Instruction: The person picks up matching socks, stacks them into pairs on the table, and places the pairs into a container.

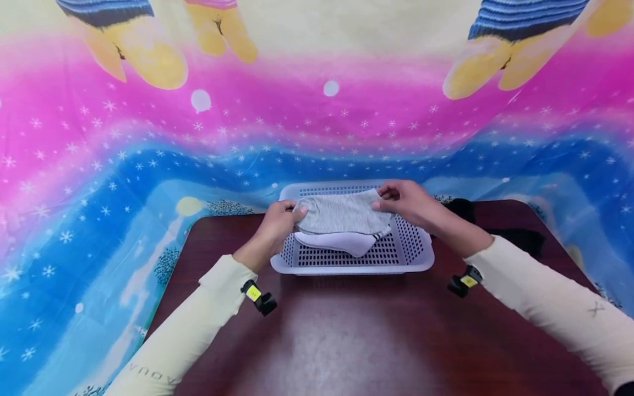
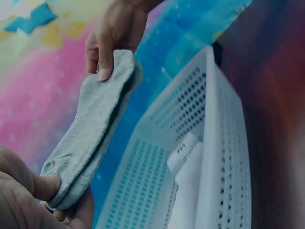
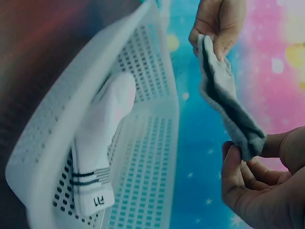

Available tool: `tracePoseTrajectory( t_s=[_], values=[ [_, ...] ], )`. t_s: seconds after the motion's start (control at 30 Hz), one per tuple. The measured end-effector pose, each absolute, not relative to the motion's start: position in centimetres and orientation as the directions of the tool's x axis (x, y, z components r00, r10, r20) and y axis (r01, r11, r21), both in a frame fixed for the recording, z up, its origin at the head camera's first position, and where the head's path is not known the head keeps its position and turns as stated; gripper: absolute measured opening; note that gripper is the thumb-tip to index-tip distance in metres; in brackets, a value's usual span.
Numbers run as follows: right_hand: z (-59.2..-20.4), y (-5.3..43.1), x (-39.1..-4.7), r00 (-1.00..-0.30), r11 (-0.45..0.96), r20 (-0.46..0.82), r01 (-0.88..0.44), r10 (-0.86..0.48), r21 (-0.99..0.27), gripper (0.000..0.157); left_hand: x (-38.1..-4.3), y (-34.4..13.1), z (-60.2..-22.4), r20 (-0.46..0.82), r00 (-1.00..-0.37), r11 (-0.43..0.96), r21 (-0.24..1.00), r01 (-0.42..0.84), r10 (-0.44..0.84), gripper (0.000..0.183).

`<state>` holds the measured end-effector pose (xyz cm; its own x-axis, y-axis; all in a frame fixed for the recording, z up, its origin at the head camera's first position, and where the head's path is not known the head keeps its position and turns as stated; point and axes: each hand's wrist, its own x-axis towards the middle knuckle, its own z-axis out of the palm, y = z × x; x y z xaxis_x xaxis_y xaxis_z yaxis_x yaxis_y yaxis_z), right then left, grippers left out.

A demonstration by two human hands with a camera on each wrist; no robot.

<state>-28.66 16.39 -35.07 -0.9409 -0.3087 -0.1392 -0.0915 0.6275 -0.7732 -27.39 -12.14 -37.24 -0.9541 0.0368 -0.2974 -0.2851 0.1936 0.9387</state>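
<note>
A pair of grey socks [image 1: 342,213], laid one on the other, is stretched between both hands above a white plastic basket [image 1: 351,269]. My left hand [image 1: 276,228] pinches the toe end between thumb and fingers. At the cuff end, my right hand [image 1: 413,204] pinches the socks the same way. Inside the basket lie white socks [image 3: 102,143] with dark stripes near the cuff, partly hidden by the grey pair in the head view. Both wrist views show the grey socks [image 2: 97,124] raised clear of the basket rim.
Black items of cloth [image 1: 515,239] lie on the dark red-brown table [image 1: 346,330] to the right of the basket. A colourful printed cloth [image 1: 297,121] hangs behind the table and runs along its sides.
</note>
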Motion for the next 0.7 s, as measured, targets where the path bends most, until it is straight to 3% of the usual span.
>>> tracePoseTrajectory(
  t_s=[0.3,0.47,0.7],
  values=[
    [-36.1,14.8,-33.3,-0.897,0.703,-0.305,-0.009,-0.32,-0.712,0.054,-31.2,-11.9,-39.1,-0.389,-0.921,0.262,0.889,-0.376,-0.001,0.029],
    [-36.9,14.1,-35.4,-0.894,0.747,-0.323,-0.02,-0.311,-0.664,0.015,-32.6,-11.8,-40.2,-0.4,-0.916,0.309,0.869,-0.386,-0.02,0.029],
    [-38.3,13.5,-37.8,-0.871,0.862,-0.405,-0.041,-0.279,-0.505,0.043,-34.0,-10.9,-41.2,-0.39,-0.916,0.392,0.831,-0.395,-0.096,0.031]
  ],
)
